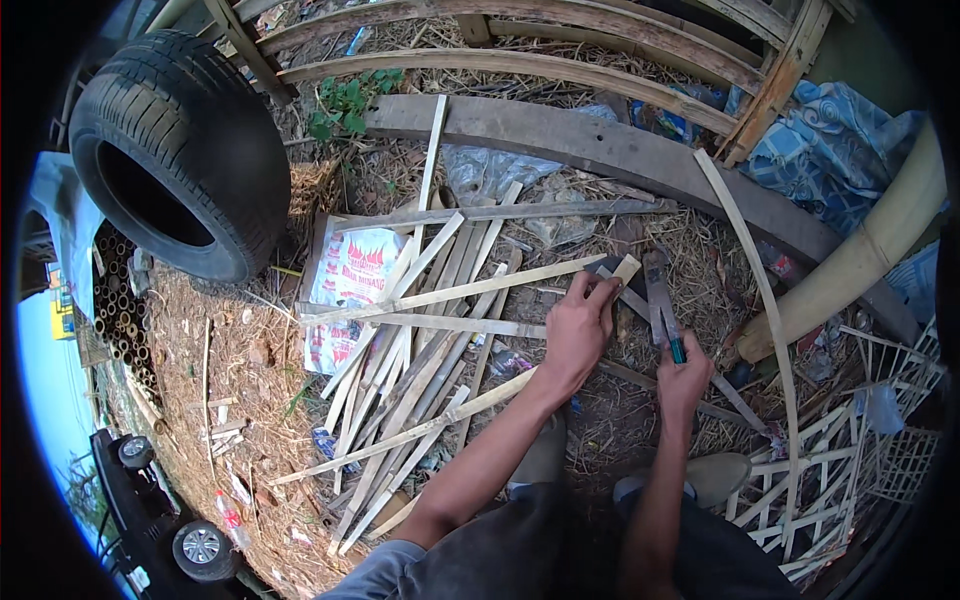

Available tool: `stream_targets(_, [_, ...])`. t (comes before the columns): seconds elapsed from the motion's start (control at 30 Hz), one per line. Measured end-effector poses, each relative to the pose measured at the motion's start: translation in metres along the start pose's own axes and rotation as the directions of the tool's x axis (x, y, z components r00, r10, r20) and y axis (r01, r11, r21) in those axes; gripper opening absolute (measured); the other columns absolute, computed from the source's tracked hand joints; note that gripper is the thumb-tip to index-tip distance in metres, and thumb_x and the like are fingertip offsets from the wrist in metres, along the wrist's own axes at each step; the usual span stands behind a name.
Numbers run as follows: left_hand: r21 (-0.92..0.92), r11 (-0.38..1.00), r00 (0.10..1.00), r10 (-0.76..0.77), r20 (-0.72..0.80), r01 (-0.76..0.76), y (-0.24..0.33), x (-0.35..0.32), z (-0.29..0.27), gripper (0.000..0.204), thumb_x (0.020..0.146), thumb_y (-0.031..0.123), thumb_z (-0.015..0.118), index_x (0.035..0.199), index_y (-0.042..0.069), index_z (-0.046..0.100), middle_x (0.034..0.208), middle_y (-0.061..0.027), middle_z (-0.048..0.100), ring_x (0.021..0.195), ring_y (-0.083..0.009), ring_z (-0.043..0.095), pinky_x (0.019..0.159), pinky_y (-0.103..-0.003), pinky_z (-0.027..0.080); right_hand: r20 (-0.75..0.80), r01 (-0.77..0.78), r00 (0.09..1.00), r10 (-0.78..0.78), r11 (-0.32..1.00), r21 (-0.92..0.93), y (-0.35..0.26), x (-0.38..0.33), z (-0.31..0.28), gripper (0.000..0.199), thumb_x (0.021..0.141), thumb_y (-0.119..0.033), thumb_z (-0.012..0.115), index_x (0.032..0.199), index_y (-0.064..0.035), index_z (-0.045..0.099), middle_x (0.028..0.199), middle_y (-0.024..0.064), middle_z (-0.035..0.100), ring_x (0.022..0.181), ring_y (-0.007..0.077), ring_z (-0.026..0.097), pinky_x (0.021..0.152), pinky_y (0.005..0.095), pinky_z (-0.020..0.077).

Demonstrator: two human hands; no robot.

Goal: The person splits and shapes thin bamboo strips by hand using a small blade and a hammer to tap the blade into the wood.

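Observation:
My left hand (580, 335) is closed around a bamboo strip (626, 268) whose pale cut end sticks up past the fingertips. Which of the lengths running left under my arm belongs to it, I cannot tell. In my right hand (683, 372) is a knife (660, 305) with a green handle, its blade pointing away from me beside the strip's end. Left of my hands lies a loose pile of bamboo strips (425, 365), crossing each other on the ground. A red-and-white printed sack (345, 262) is partly under the pile.
A dark curved plank (540, 135) runs across the far side, before a bamboo-slat frame (510, 65). A tyre (180, 160) stands far left. At right are a long bent strip (765, 280), a thick bamboo pole (850, 265) and a woven bamboo lattice (820, 480).

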State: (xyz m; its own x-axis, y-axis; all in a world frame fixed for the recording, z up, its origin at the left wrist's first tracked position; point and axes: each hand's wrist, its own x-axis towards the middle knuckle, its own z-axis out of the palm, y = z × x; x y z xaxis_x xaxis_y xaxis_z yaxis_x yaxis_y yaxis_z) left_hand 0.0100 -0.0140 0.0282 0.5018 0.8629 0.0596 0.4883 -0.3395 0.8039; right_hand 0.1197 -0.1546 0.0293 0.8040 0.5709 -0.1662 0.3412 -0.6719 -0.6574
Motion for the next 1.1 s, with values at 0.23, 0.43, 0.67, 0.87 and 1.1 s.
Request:
stream_targets(0.23, [0.031,0.999,0.999,-0.008,-0.037,0.009,-0.011,0.006,0.003,0.014,0.093,0.003,0.07,0.106,0.004,0.076,0.1,-0.0154,0.068,0.077,-0.0368,0.07,0.066,-0.044,0.056,0.035,-0.05,0.998,0.051,0.998,-0.04,0.003,0.008,0.005,0.023,0.088,-0.007,0.078,0.11,-0.0043,0.075,0.095,0.0194,0.075,0.085,0.0372,0.074,0.076,0.0413,0.0537])
stream_targets(0.43, [-0.022,1.0,0.998,-0.017,-0.052,0.016,-0.013,0.007,0.007,0.014,0.093,0.003,0.071,0.106,0.003,0.076,0.098,-0.0151,0.067,0.077,-0.0347,0.071,0.067,-0.042,0.055,0.033,-0.055,0.998,0.057,0.997,-0.053,0.008,0.01,0.007,0.02,0.087,-0.013,0.082,0.104,-0.0053,0.075,0.1,0.0125,0.077,0.084,0.0364,0.074,0.075,0.0412,0.0537])
stream_targets(0.67, [0.004,1.0,0.997,-0.029,-0.072,0.029,-0.008,0.006,0.005,0.012,0.094,0.006,0.072,0.106,0.004,0.076,0.097,-0.0147,0.068,0.078,-0.0342,0.071,0.069,-0.041,0.055,0.016,-0.008,1.0,0.008,1.0,0.0,0.007,0.002,0.006,0.021,0.085,-0.01,0.083,0.094,0.0004,0.068,0.117,0.0128,0.077,0.092,0.0337,0.075,0.079,0.0383,0.0559])
stream_targets(0.87, [0.105,0.994,0.999,0.0,-0.054,0.005,-0.001,0.009,0.007,0.012,0.093,0.011,0.073,0.104,0.008,0.078,0.097,-0.0117,0.069,0.073,-0.0347,0.071,0.064,-0.044,0.055,-0.151,0.131,0.982,-0.117,0.988,0.086,0.024,-0.002,0.019,0.02,0.087,-0.008,0.082,0.091,0.0015,0.065,0.115,0.0152,0.077,0.075,0.0279,0.07,0.07,0.038,0.0524])
stream_targets(1.1, [0.042,0.999,0.997,-0.027,-0.069,0.03,-0.007,0.007,0.007,0.01,0.093,0.009,0.073,0.101,0.008,0.078,0.096,-0.0121,0.069,0.069,-0.0351,0.07,0.061,-0.044,0.054,-0.087,-0.091,0.991,0.1,0.991,0.1,0.014,0.005,0.012,0.019,0.089,-0.009,0.083,0.088,0.0021,0.067,0.076,0.0068,0.068,0.062,0.0121,0.047,0.06,0.0317,0.0417])
